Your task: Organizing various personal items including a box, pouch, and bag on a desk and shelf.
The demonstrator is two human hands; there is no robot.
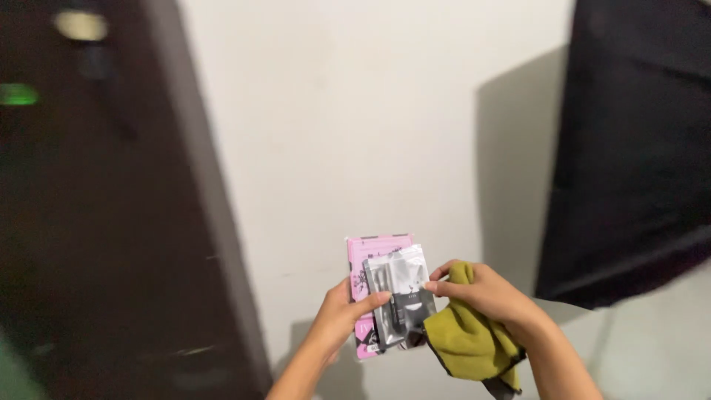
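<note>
My left hand (341,315) holds a flat pink packet (374,252) upright, with a smaller clear and silver packet (400,292) stacked on its front, thumb pressed across both. My right hand (485,292) grips an olive-green cloth (466,341) that hangs down below it, and its fingertips touch the right edge of the silver packet. Both hands are raised in front of a white wall (355,126).
A dark brown door or panel (104,222) fills the left side, blurred. A large black flat panel (637,148) hangs tilted on the wall at the upper right, casting a shadow to its left.
</note>
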